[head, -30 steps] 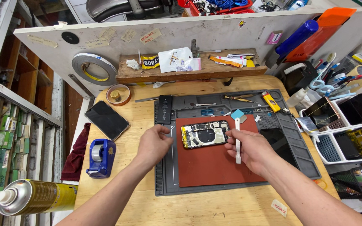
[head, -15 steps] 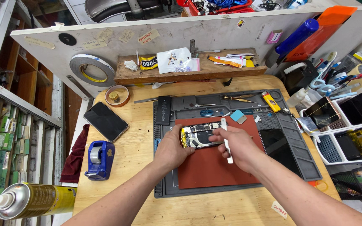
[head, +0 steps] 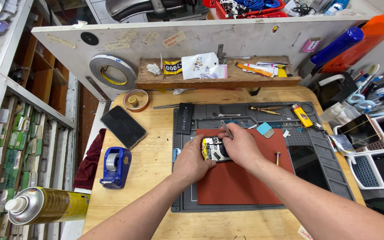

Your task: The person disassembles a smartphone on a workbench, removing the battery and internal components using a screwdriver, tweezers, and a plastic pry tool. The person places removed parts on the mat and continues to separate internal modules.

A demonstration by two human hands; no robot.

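An opened phone body (head: 214, 149) with exposed parts lies on a red mat (head: 241, 182) laid over a grey work mat (head: 325, 151). My left hand (head: 192, 162) grips the phone's left end and holds it down. My right hand (head: 241, 146) covers the phone's right end and holds a thin metal tool (head: 226, 128) whose free end sticks up and away from me. Most of the phone is hidden under my two hands.
A black phone (head: 123, 126) and a blue tape dispenser (head: 114, 166) lie left on the wooden table. A spray can (head: 45, 205) stands at the lower left. A dark screen panel (head: 306, 165), a yellow lighter (head: 303, 115) and a small screwdriver (head: 277, 158) lie right. Trays of phones (head: 374, 146) stand far right.
Both hands have moved left and closed in over the phone. My left hand now grips it, and the tool in my right hand has swung up from pointing toward me.
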